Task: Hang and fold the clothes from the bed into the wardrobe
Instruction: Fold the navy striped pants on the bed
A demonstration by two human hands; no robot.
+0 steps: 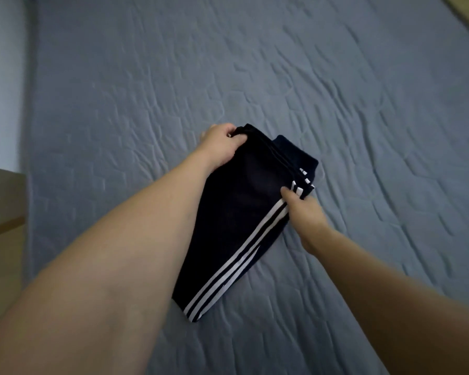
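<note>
Dark navy, three white stripes: we count one folded fabric garment [238, 212] on the quilted blue-grey bed [336, 90]. Left hand [222, 147] and right hand [306, 212] fingers grip its far corners.

Two bare forearms reach in from the near edge, with no sleeve, watch, band or ring showing on either. The left hand [222, 146] and right hand [305, 212] are ungloved, and the left forearm looks much broader, lying closer to the camera.
</note>
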